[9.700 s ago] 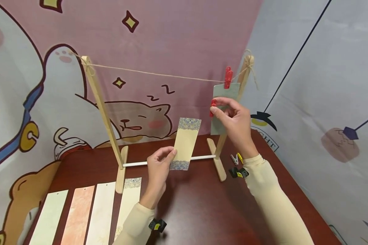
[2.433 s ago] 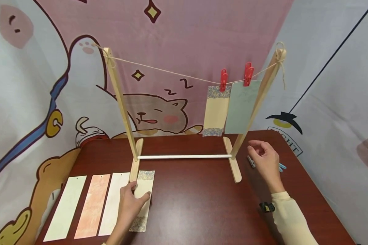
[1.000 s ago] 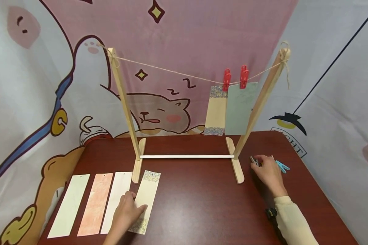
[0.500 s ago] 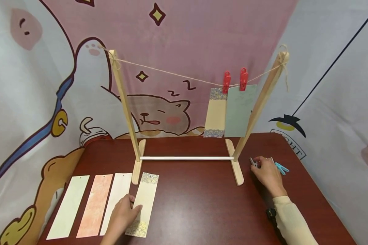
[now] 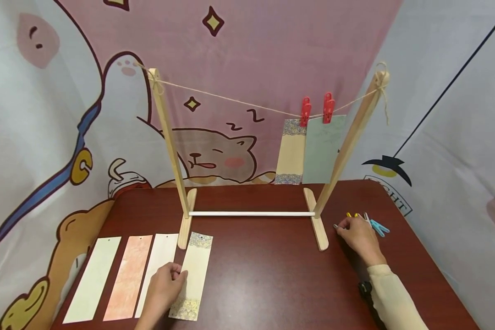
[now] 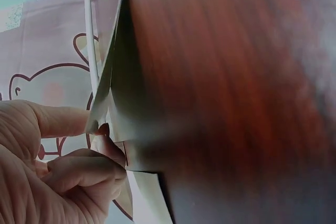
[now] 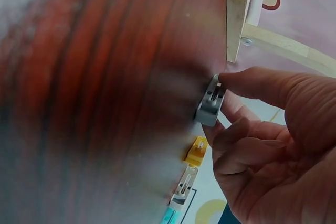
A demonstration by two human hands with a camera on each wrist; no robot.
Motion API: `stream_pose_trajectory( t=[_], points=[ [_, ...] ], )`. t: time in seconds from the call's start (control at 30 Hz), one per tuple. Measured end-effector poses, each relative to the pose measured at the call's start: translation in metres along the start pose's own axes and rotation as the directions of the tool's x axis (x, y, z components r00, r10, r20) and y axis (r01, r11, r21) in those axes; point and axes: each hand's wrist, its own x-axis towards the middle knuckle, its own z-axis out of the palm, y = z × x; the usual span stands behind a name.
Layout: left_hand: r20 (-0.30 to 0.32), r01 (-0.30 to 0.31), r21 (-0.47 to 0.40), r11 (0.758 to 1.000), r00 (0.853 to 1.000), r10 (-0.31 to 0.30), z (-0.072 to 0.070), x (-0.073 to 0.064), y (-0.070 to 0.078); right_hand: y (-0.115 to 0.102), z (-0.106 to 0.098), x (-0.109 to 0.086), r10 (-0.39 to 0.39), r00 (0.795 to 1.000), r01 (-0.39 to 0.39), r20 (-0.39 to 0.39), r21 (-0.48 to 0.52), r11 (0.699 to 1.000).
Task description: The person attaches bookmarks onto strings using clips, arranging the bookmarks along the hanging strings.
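Note:
At the lower left, my left hand point(image 5: 165, 284) pinches the left edge of a cream bookmark point(image 5: 196, 275) with patterned ends and a hole at its top. In the left wrist view this bookmark point(image 6: 111, 72) stands tilted off the table between thumb and fingers. My right hand point(image 5: 360, 238), on the table's right side, pinches a grey clothespin point(image 7: 211, 100) between thumb and fingers. A yellow clothespin point(image 7: 197, 151), a white one point(image 7: 184, 186) and a light blue one point(image 5: 379, 227) lie beside that hand.
Between two wooden posts point(image 5: 346, 146) runs a string point(image 5: 231, 98). Red clothespins point(image 5: 328, 108) hold a patterned cream card point(image 5: 290, 151) and a grey-green card point(image 5: 322, 149) on it. White point(image 5: 158, 256), orange point(image 5: 128, 277) and pale green point(image 5: 92, 279) bookmarks lie left on the table point(image 5: 264, 279).
The patterned card, earlier in my left hand, now hangs from the string by a red clothespin. My left hand has shifted and angled the cream bookmark; my right hand has picked out the grey clothespin.

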Motion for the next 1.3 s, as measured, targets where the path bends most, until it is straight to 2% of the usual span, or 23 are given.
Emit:
stream_pose_trajectory(
  t=[0.13,0.33,0.43,0.57,0.7,0.83,0.93,1.03,1.3],
  points=[
    [-0.013,0.022,-0.018,1.0,1.0,-0.022,-0.005,-0.001,0.008,-0.001,0.001,-0.001,0.047,0.998,-0.047,0.03,0.023,0.999],
    [-0.026,0.036,-0.116,0.993,0.999,-0.04,-0.006,-0.001,0.007,-0.004,-0.001,-0.001,0.062,0.998,-0.063,0.024,0.027,0.998],
    [-0.014,0.058,-0.175,0.983,0.998,-0.062,-0.005,0.0,0.007,-0.006,-0.001,-0.001,0.037,0.999,-0.037,-0.012,0.035,0.999],
    [-0.022,0.066,-0.232,0.971,0.997,-0.073,-0.006,0.0,0.009,-0.01,0.002,0.0,-0.025,0.995,0.031,-0.099,0.058,0.998],
    [-0.074,0.032,-0.265,0.964,0.996,-0.054,-0.005,0.001,0.012,-0.015,0.003,-0.002,-0.082,0.98,0.096,-0.182,0.071,0.993],
    [-0.144,-0.009,-0.324,0.946,0.989,-0.04,-0.003,0.003,0.015,-0.019,0.005,-0.003,-0.092,0.967,0.124,-0.236,0.126,0.984],
    [-0.185,-0.018,-0.386,0.922,0.981,-0.059,-0.002,0.004,0.017,-0.021,0.005,-0.005,-0.087,0.965,0.136,-0.248,0.19,0.972],
    [-0.21,-0.014,-0.416,0.909,0.974,-0.081,-0.002,0.004,0.018,-0.023,0.005,-0.006,-0.092,0.964,0.152,-0.25,0.231,0.961],
    [-0.206,0.004,-0.453,0.891,0.972,-0.109,0.002,0.005,0.019,-0.032,0.006,-0.008,-0.103,0.967,0.168,-0.233,0.28,0.945]
  ],
)
